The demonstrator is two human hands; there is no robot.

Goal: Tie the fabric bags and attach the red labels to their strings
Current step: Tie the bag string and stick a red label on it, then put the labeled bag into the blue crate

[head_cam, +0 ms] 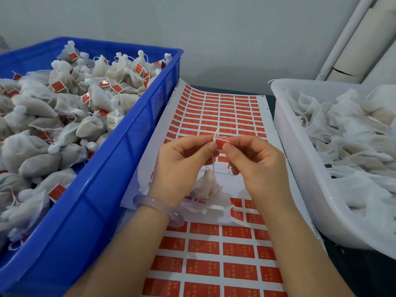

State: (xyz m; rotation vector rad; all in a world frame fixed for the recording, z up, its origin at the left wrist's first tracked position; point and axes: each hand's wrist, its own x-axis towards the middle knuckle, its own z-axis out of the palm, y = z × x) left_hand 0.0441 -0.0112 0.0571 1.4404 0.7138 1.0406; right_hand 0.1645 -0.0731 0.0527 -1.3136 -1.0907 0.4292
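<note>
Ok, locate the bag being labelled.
Centre of the head view: the bag is just below the left hand and right hand, over the label sheet, between blue crate (left) and white tub (right).

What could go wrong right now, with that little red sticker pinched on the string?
The label, pinched between the left hand and right hand, might fold crooked or stick to a finger instead of closing round the string. The bag below is on that same string, so any tug from it could drag the string out of the fold.
</note>
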